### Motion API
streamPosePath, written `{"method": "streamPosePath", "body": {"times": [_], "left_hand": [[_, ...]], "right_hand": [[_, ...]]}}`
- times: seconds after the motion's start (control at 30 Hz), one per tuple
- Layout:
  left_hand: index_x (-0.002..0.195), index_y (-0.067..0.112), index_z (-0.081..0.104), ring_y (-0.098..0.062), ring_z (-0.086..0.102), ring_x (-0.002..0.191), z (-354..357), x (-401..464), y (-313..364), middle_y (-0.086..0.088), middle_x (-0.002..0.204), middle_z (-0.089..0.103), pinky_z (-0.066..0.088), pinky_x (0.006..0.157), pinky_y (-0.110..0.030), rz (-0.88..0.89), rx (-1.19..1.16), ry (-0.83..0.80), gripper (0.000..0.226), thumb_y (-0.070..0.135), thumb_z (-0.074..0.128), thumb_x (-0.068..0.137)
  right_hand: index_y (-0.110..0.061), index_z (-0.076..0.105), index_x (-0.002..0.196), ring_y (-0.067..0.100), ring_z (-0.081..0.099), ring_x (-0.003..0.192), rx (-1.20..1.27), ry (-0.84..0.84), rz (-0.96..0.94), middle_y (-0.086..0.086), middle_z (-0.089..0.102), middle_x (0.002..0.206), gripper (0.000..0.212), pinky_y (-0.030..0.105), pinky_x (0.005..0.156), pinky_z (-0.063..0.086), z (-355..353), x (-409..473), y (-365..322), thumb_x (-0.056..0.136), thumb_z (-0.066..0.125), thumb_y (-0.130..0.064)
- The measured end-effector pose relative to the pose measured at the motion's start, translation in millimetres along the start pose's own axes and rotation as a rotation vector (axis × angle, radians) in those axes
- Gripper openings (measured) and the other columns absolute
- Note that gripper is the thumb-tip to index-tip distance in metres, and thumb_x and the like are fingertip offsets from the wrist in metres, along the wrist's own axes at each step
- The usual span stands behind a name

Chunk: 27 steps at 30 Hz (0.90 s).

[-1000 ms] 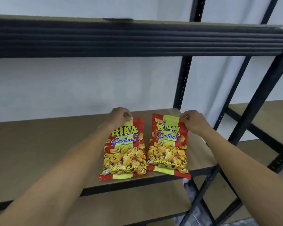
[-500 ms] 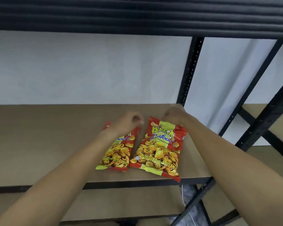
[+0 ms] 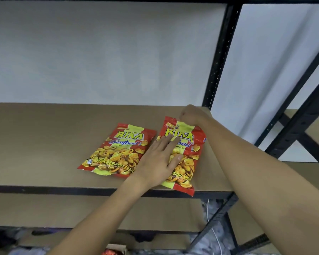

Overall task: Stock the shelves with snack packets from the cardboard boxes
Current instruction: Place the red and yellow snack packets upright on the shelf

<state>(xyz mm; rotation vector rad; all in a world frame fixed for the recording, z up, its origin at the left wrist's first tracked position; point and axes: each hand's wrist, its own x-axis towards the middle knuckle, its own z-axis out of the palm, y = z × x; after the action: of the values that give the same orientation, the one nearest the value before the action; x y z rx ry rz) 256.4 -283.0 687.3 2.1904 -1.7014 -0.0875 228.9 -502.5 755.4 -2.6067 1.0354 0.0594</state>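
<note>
Two glossy red-and-yellow packets lie flat near the shelf's (image 3: 44,144) front right corner. The left hand (image 3: 158,162) rests with straight fingers on the right packet (image 3: 188,162), hiding its middle — the right hand (image 3: 190,115) pinches its crinkled top edge. The left packet (image 3: 118,150) lies untouched just beside it.
</note>
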Motion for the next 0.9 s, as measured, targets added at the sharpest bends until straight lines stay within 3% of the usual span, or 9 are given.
{"method": "streamPosePath", "body": {"times": [0.13,0.23,0.33,0.43,0.53,0.67,0.77,0.83,0.9], "left_hand": [[0.158,0.034,0.006,-0.009,-0.006,0.152,7,-1,-5,0.007,0.166,0.006,-0.004,0.124,-0.032,0.014,0.059,0.017,0.058,0.054,0.017,0.104],[0.158,0.035,0.003,-0.01,-0.009,0.152,8,1,-4,0.006,0.166,0.002,-0.002,0.125,-0.036,0.0,0.075,0.021,0.059,0.055,0.016,0.104],[0.158,0.034,0.006,-0.012,-0.008,0.152,5,6,0,0.004,0.166,0.002,-0.002,0.125,-0.038,-0.025,0.062,-0.015,0.06,0.055,0.018,0.103],[0.156,0.032,0.017,-0.019,-0.002,0.153,-5,14,8,0.0,0.166,0.007,0.001,0.124,-0.042,-0.084,-0.04,-0.106,0.06,0.057,0.023,0.102],[0.151,0.025,0.035,-0.027,0.019,0.149,-24,36,8,-0.005,0.161,0.026,0.02,0.121,-0.045,-0.12,-0.075,-0.109,0.056,0.053,0.031,0.103],[0.112,0.01,0.062,-0.03,0.06,0.105,-46,86,-16,-0.01,0.11,0.065,0.048,0.089,-0.04,-0.191,-0.186,0.003,0.028,0.029,0.045,0.103],[0.105,0.006,0.062,-0.027,0.061,0.095,-44,116,-39,-0.011,0.101,0.063,0.048,0.089,-0.04,-0.284,-0.262,-0.043,0.024,0.025,0.047,0.102],[0.107,0.003,0.063,-0.03,0.063,0.094,-37,128,-52,-0.013,0.1,0.066,0.049,0.086,-0.041,-0.33,-0.275,-0.084,0.027,0.026,0.051,0.101],[0.11,0.006,0.066,-0.027,0.063,0.097,-30,135,-59,-0.009,0.103,0.068,0.049,0.088,-0.039,-0.345,-0.264,-0.12,0.025,0.027,0.057,0.099]], "right_hand": [[-0.012,0.067,0.089,0.02,0.056,0.087,0.02,0.104,-0.034,0.006,0.065,0.097,0.019,0.021,0.053,0.031,0,6,4,0.099,0.054,-0.019],[-0.013,0.072,0.089,0.016,0.055,0.09,0.141,0.144,-0.043,0.002,0.063,0.093,0.017,0.017,0.053,0.025,-4,2,1,0.098,0.062,-0.023],[-0.006,0.074,0.092,0.024,0.065,0.094,0.186,0.134,-0.013,0.006,0.071,0.096,0.019,0.023,0.062,0.039,-5,3,1,0.097,0.062,-0.019],[-0.011,0.055,0.072,0.029,0.058,0.083,0.122,0.074,0.102,0.005,0.058,0.077,0.027,0.032,0.076,0.051,-5,1,9,0.095,0.055,-0.025],[-0.009,0.061,0.096,0.032,0.059,0.093,0.166,0.091,0.209,0.012,0.064,0.101,0.017,0.04,0.089,0.052,0,-4,20,0.093,0.057,-0.025],[-0.019,0.056,0.131,0.031,0.063,0.105,0.292,0.258,0.361,0.005,0.064,0.118,0.044,0.033,0.078,0.046,9,-16,34,0.088,0.052,-0.026],[-0.01,0.06,0.12,0.033,0.062,0.105,0.401,0.264,0.397,0.009,0.061,0.106,0.028,0.034,0.077,0.047,14,-25,43,0.096,0.051,-0.021],[-0.011,0.059,0.107,0.03,0.061,0.088,0.522,0.233,0.416,0.01,0.059,0.097,0.012,0.036,0.079,0.052,20,-29,49,0.097,0.053,-0.017],[-0.009,0.056,0.097,0.023,0.055,0.067,0.664,0.193,0.475,0.008,0.058,0.082,0.005,0.033,0.065,0.051,23,-30,52,0.093,0.057,-0.013]]}}
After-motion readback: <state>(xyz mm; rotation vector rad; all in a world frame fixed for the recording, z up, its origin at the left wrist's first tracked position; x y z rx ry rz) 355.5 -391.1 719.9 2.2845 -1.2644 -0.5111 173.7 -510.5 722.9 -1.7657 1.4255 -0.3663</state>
